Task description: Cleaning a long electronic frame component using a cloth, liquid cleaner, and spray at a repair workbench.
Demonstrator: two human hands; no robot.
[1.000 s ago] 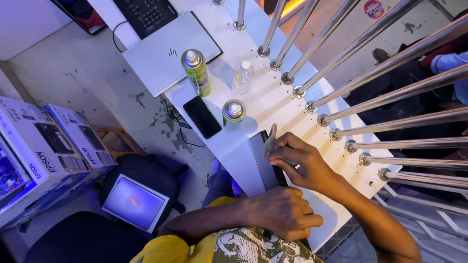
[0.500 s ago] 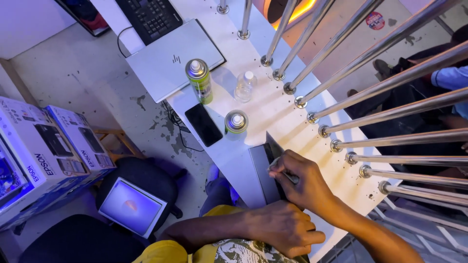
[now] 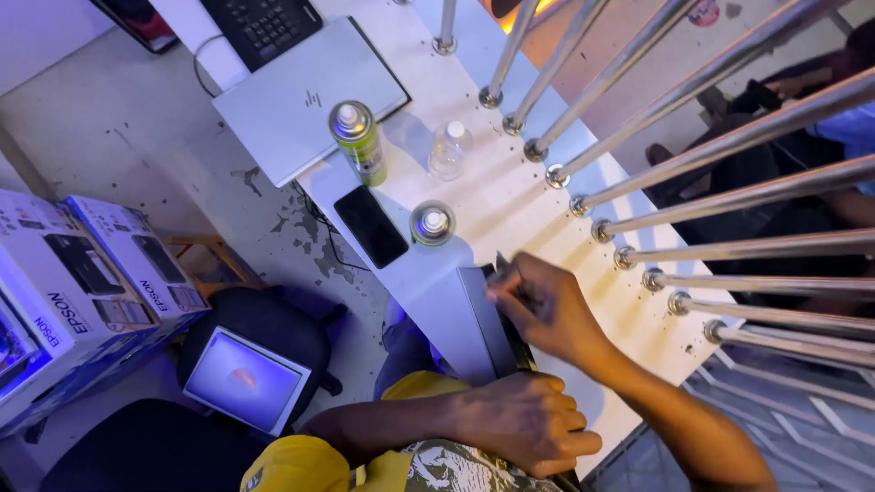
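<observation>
Since the earlier frames, the right hand (image 3: 547, 310) is sliding a little farther along the edge of the grey laptop (image 3: 478, 319), away from the person's body, while the view is drifting slightly toward the counter's near end. That laptop is lying at the near edge of the white counter (image 3: 510, 196), seemingly partly open, its dark inner edge showing beside the grey lid. The right hand is curling its fingers over this edge and pinching what looks like a thin tool; I cannot tell exactly what it is. The left hand (image 3: 524, 424) is closed in a loose fist and pressing down on the laptop's near end, steadying it.

Just beyond the right hand, a grey spray can (image 3: 431, 223) is standing upright, with a dark phone (image 3: 371, 226) lying beside it, a green spray can (image 3: 357, 141) and a clear bottle (image 3: 449, 148) farther off, and a second, closed laptop (image 3: 305, 96) beyond those.

Judging from this, a slip of the tool could be scratching the casing or jabbing the steadying hand, and a sudden jerk could be knocking the grey can or nudging the laptop off the counter's edge.
</observation>
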